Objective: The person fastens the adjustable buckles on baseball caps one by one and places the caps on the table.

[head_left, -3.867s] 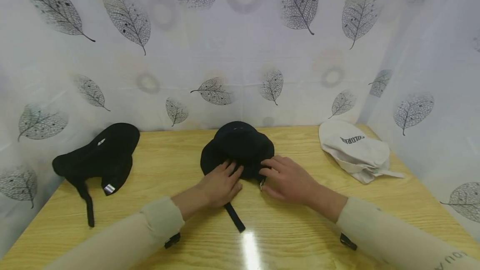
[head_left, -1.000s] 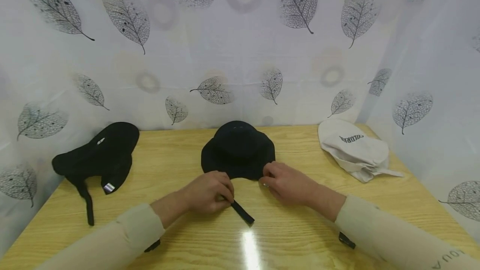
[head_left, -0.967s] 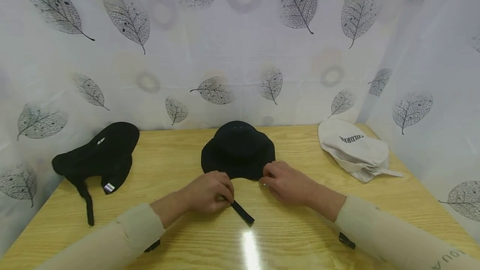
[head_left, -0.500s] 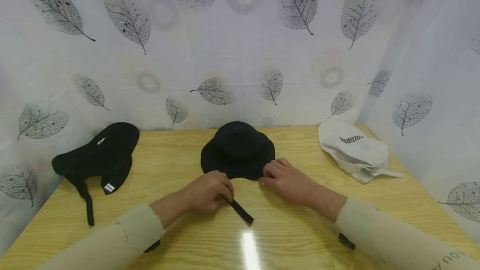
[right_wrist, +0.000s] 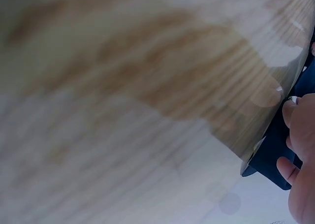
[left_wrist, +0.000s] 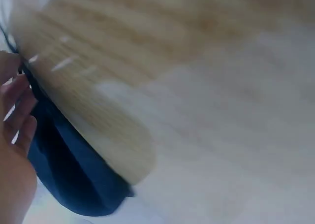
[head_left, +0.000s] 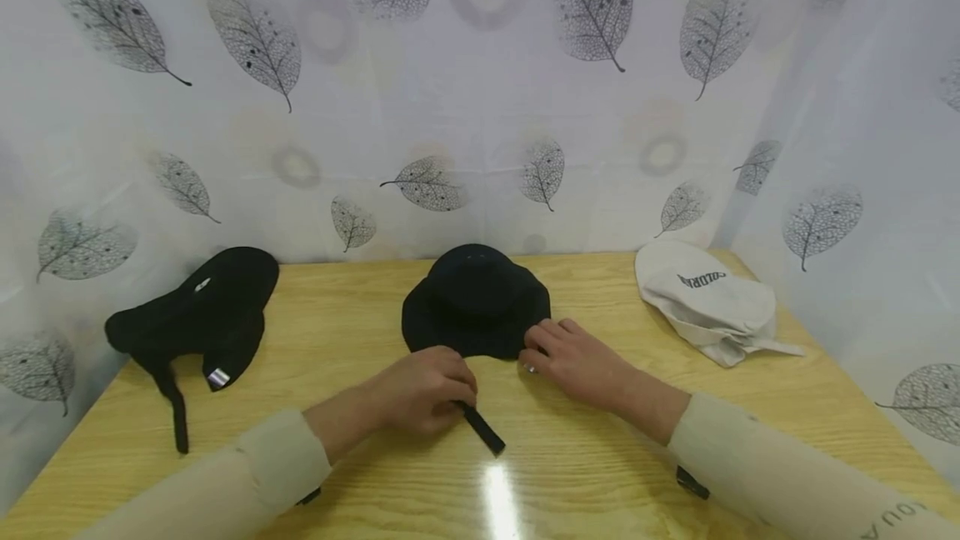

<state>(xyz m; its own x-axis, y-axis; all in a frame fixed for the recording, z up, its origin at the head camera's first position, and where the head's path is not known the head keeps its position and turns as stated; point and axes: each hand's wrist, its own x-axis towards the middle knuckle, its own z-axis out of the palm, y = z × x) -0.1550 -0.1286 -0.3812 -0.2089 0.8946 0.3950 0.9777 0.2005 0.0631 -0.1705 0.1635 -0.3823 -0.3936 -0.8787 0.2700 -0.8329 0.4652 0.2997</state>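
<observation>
A black brimmed hat (head_left: 476, 298) sits mid-table in the head view, with a dark strap (head_left: 483, 432) pointing toward the near side. My left hand (head_left: 427, 390) pinches this strap in front of the brim; its tip sticks out past the fingers. At the hat's front right edge, my right hand (head_left: 573, 361) has curled fingers pinching a small piece with a shiny metal bit (head_left: 531, 369), perhaps a buckle; the fingers mostly hide it. Dark hat fabric (left_wrist: 78, 165) shows beside the fingers in the left wrist view, and also (right_wrist: 270, 160) in the right wrist view.
On the left lies a black cap (head_left: 217, 307) with a strap hanging toward me and a small label. A pale cap with dark lettering (head_left: 708, 294) lies at the back right. Behind the wooden table (head_left: 337, 307) hangs a leaf-patterned curtain (head_left: 480, 90).
The left hand went from resting spread fingers on the hat's front to pinching the strap. The right fingers curled in at the brim's right edge. In the last second, only slight left-hand shifts show.
</observation>
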